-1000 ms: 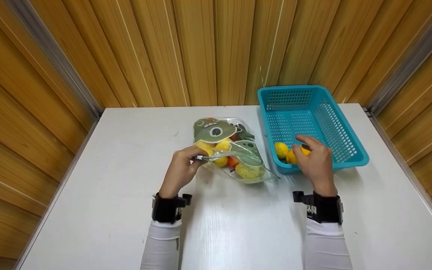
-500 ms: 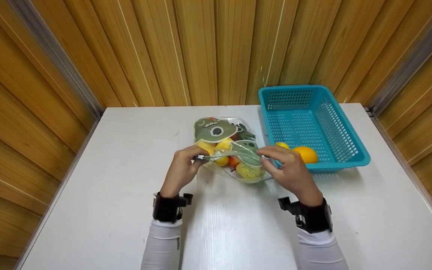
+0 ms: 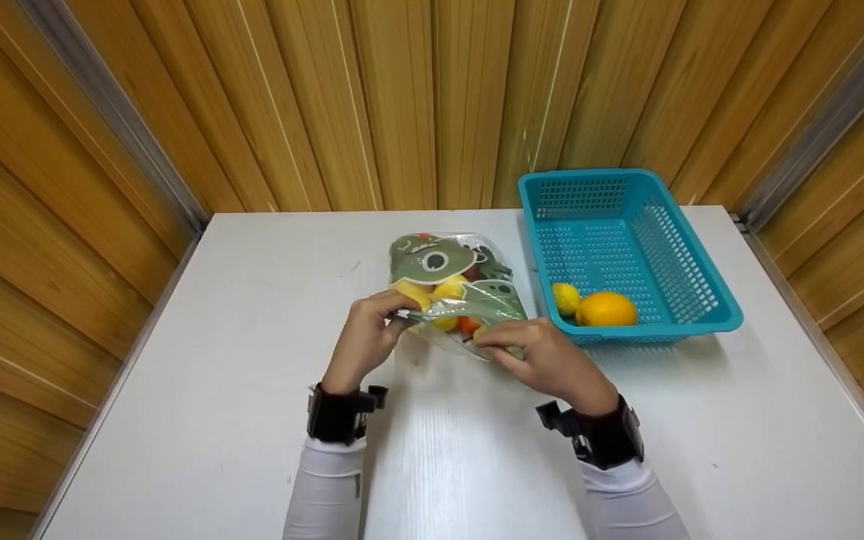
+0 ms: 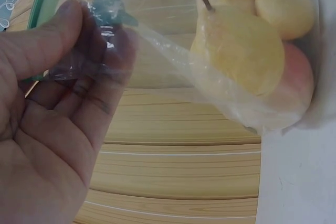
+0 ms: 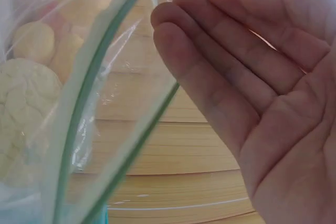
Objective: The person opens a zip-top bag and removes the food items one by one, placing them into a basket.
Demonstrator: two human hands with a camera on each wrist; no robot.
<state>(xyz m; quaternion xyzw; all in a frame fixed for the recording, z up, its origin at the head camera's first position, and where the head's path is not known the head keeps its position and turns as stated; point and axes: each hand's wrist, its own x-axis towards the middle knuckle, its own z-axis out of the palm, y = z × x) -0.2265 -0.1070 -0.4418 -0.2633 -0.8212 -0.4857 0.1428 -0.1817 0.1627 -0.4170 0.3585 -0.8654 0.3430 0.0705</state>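
Observation:
A clear zip bag [image 3: 432,249] printed with a green cartoon animal lies on the table, filled with fruit. My left hand [image 3: 364,334] pinches its near left corner at the zip slider, as the left wrist view also shows. A yellow pear [image 4: 241,51] and reddish fruit show through the plastic there. At the bag's mouth, thumb and fingertips of my right hand [image 3: 552,360] meet on the edge. From the right wrist, the green zip strips [image 5: 79,108] stand apart, and a pale ridged item [image 5: 26,114] sits inside. Exactly what lies between those fingertips is hidden.
To the right stands a blue-green perforated basket [image 3: 589,173]. In its near left corner lie an orange-coloured fruit [image 3: 606,310] and a small yellow fruit [image 3: 565,298]. A wood-patterned wall [image 3: 394,112] rises behind the white table [image 3: 274,300].
My right hand has left the basket and come left to the bag's mouth, then further left along its edge. My left hand keeps its place at the corner.

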